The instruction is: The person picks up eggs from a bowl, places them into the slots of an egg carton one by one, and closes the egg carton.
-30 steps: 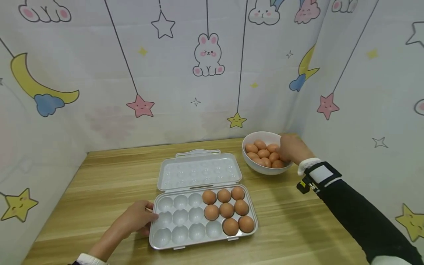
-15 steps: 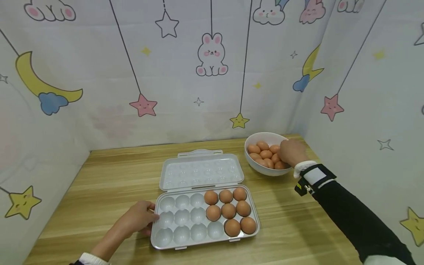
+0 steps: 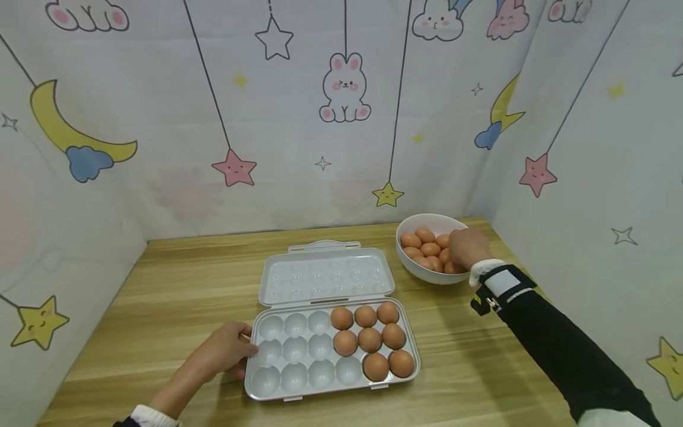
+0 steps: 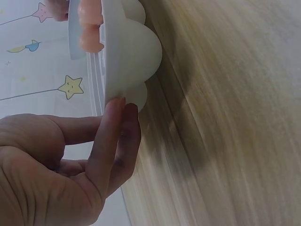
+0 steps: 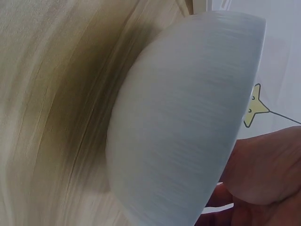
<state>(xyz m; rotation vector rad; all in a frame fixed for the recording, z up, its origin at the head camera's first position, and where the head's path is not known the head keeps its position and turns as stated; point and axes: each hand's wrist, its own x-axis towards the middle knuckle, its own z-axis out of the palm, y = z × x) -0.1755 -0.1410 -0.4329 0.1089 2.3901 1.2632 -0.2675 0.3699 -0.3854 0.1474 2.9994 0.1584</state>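
A white plastic egg box (image 3: 320, 392) lies open on the table, its lid (image 3: 327, 276) folded back. Brown eggs (image 3: 370, 340) fill cups on its right side; the left cups are bare. My left hand (image 3: 226, 350) holds the box's left end, with fingertips against its side and underside in the left wrist view. At the back right, my right hand (image 3: 469, 246) reaches over the rim of a white bowl (image 3: 424, 274) of brown eggs (image 3: 430, 249). Its fingertips are down inside the bowl, hidden by the bowl wall (image 5: 183, 117) in the right wrist view.
The wood-grain table (image 3: 176, 284) carries the box and the bowl. A pale curtain (image 3: 288, 130) printed with stars, moons and rabbits stands behind the table and along both sides. The bowl sits near the table's back right corner.
The right hand has shifted slightly left and lower over the bowl. The left hand keeps its place on the egg box. The whole head view has drifted a little to the right.
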